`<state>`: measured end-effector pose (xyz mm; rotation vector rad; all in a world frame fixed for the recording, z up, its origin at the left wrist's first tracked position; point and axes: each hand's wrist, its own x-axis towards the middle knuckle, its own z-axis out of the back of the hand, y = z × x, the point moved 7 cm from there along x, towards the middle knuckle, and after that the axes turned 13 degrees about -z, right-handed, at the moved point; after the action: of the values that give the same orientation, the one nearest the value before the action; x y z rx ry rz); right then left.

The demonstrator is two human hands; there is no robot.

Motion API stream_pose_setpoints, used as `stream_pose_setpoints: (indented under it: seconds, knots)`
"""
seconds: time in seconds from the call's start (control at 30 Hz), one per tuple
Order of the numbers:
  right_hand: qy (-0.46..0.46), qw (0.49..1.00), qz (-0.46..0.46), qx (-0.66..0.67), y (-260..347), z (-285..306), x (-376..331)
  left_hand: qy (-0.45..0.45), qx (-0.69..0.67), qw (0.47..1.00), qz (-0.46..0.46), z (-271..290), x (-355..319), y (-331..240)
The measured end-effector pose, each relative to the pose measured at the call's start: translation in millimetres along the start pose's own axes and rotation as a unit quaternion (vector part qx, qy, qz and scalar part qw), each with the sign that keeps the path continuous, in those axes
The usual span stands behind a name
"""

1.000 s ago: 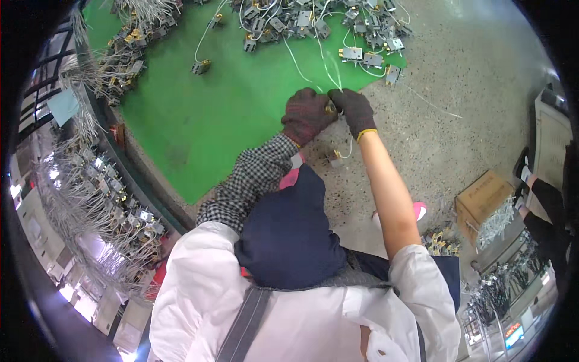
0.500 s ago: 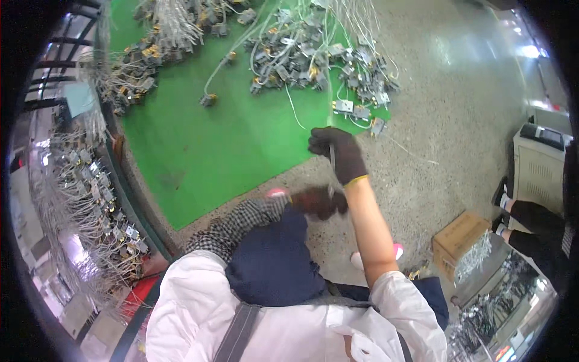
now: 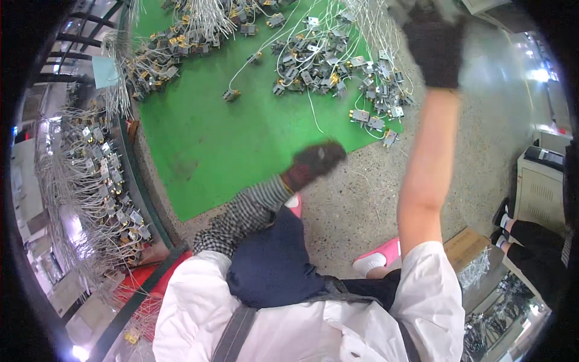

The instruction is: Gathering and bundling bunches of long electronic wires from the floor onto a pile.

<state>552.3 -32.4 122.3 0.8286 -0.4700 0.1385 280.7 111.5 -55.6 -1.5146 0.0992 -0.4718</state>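
My left hand (image 3: 315,164), in a dark glove below a checked sleeve, hovers over the right edge of a green mat (image 3: 211,151). Its fingers look curled together; whether anything is inside them is hidden. Far out to the right, my right hand (image 3: 435,51) is stretched past the mat, above the floor. It wears a dark glove too, and motion smears its fingers. Between the hands, at the mat's right corner, lies a heap of small grey connector blocks (image 3: 319,63) with pale wires. One thin white wire (image 3: 315,113) trails from it toward my left hand.
More wired blocks (image 3: 175,51) lie at the mat's far left. A rack (image 3: 136,151) hung with similar wired pieces runs along my left. At right are a cardboard box (image 3: 464,248), a beige machine (image 3: 540,181) and another person's legs (image 3: 534,238). My pink shoe (image 3: 380,253) is on the speckled floor.
My right hand has swung far forward and right, away from the left. My left hand has risen forward over the mat's edge. The pale strand at my hands no longer shows.
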Motion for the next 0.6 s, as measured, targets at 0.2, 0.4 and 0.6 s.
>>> stream_pose_setpoints:
  seconds: [0.2, 0.4, 0.6]
  knots:
    - [0.214, 0.938, 0.025, -0.273, -149, -135, -126, -0.034, -0.128, 0.971, 0.199, 49, 93, 22]
    - [0.473, 0.805, -0.130, -0.333, 14, -128, -280, 0.110, 0.397, 0.910, 0.050, 72, 46, 70]
    - [0.264, 0.928, -0.262, -0.021, -82, -43, -203, 0.025, 0.250, 0.968, -0.026, 51, 51, 52]
